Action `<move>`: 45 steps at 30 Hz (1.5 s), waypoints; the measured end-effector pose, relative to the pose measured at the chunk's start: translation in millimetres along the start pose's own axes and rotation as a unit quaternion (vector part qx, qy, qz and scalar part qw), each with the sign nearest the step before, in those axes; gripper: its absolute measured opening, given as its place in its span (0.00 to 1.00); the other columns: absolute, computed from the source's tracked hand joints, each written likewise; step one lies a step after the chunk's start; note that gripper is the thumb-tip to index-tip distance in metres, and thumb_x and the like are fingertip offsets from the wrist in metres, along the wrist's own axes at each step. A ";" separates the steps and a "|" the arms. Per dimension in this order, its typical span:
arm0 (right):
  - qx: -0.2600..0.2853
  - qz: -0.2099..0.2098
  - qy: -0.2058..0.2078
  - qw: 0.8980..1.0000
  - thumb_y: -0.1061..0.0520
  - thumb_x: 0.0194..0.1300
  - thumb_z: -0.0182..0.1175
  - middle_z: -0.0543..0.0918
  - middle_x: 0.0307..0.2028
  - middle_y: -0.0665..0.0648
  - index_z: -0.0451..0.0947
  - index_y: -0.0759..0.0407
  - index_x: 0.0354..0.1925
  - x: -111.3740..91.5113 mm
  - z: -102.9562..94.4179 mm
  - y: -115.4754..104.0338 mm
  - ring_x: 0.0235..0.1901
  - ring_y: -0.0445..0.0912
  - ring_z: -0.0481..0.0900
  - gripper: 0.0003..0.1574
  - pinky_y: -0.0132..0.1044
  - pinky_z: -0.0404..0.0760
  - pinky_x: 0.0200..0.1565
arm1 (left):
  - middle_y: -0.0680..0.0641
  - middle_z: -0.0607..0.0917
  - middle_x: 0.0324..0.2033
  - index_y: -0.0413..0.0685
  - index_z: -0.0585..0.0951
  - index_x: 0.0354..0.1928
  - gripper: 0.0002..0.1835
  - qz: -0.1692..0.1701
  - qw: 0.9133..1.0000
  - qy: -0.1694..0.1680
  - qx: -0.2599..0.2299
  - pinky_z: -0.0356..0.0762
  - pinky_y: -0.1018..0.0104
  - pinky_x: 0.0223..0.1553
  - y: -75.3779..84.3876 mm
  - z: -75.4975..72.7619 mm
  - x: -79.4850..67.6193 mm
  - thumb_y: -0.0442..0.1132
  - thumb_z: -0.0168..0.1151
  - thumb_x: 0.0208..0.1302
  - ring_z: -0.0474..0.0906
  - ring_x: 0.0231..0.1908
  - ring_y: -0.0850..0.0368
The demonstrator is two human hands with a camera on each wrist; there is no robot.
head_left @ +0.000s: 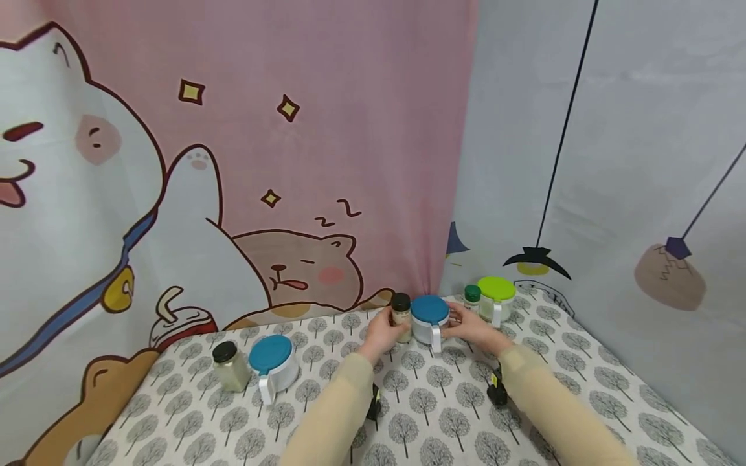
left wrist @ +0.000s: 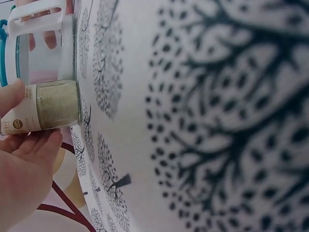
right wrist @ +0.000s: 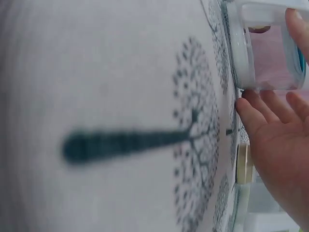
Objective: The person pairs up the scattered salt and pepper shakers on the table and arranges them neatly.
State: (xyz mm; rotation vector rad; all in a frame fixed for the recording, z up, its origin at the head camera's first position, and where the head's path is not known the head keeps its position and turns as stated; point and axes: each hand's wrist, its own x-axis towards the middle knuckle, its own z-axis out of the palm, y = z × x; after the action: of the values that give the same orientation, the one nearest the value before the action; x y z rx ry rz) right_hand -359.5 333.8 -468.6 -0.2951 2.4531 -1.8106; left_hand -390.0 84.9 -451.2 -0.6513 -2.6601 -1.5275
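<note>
My left hand holds a small glass spice jar with a black lid and pale powder, thumb on one side, fingers on the other. In the left wrist view the powder jar stands on the cloth against a clear canister. That blue-lidded canister has a white handle facing me. Along its right side, my right hand touches it with fingers extended. The right wrist view has the right hand's thumb over the canister's wall and its fingers beside it.
A green-lidded jar and a lime-lidded canister stand right of my right hand. Farther left are another black-lidded jar and a blue-lidded canister. The tree-print cloth meets printed curtains at the back.
</note>
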 end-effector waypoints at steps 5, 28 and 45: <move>-0.017 -0.003 0.008 1.000 0.56 0.61 0.69 0.57 0.69 0.73 0.43 0.65 0.75 5.0 6.7 -3.0 0.67 0.66 0.58 0.58 0.58 0.64 0.63 | 0.40 0.81 0.51 0.38 0.75 0.57 0.24 0.004 1.000 -0.003 0.003 0.77 0.54 0.51 -0.6 2.5 -0.6 0.40 0.68 0.62 0.78 0.51 0.46; -0.054 0.009 0.002 0.998 0.52 0.55 0.74 0.67 0.64 0.68 0.49 0.64 0.74 8.5 39.7 -18.6 0.60 0.61 0.70 0.60 0.55 0.73 0.56 | 0.44 0.82 0.44 0.42 0.76 0.53 0.22 0.011 0.999 -0.018 0.025 0.79 0.58 0.40 -15.3 -31.5 -23.2 0.43 0.69 0.61 0.79 0.43 0.51; -0.047 -0.016 -0.037 0.998 0.53 0.54 0.74 0.66 0.65 0.68 0.51 0.64 0.73 16.6 92.4 -35.4 0.62 0.63 0.68 0.59 0.57 0.70 0.59 | 0.41 0.82 0.46 0.38 0.75 0.54 0.22 -0.013 0.999 -0.009 0.041 0.79 0.51 0.44 -41.5 -90.5 -62.0 0.43 0.67 0.64 0.79 0.46 0.46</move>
State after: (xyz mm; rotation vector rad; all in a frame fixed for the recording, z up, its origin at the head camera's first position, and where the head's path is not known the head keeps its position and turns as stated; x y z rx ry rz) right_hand -355.7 233.8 -461.7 -0.4026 2.5002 -1.6676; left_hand -365.9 -29.9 -450.8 -0.6328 -2.7374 -1.4159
